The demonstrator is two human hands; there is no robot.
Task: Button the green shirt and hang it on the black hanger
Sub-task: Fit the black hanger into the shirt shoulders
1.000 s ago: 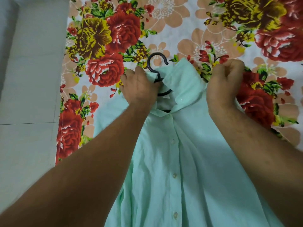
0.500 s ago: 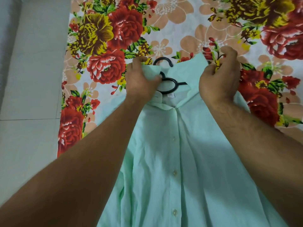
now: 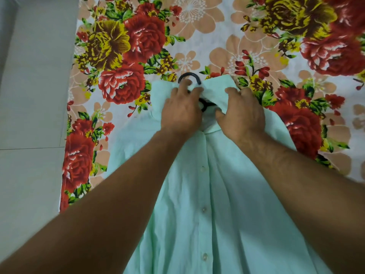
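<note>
Head view: the green shirt (image 3: 199, 204) lies front up on a flowered sheet (image 3: 199, 38). Its collar (image 3: 216, 87) is at the far end and its body runs from the collar toward the camera. Below the collar the front is closed, with three pale buttons (image 3: 204, 210) in a line down the middle.

The black hanger (image 3: 205, 104) is inside the shirt. A short dark piece of it shows in the neck opening between the two hands. Its hook (image 3: 189, 75) comes out just past the collar's far edge and lies on the sheet. The rest of the hanger is hidden under the cloth.

The left hand (image 3: 181, 113) rests on the left half of the collar. Its fingers are stretched forward and fairly straight, with the tips on the cloth at the base of the hook. It presses rather than clasps, though the fingertips are blurred.

The right hand (image 3: 242, 113) lies on the right half of the collar. Its fingers are spread over the cloth and its thumb is at the edge of the neck opening, beside the dark piece of hanger. I cannot tell whether thumb and fingers pinch the collar between them or only press it flat.

Both forearms reach from the near edge across the shirt. Left of the collar, past the sheet's edge, is pale tiled floor (image 3: 29, 99).
</note>
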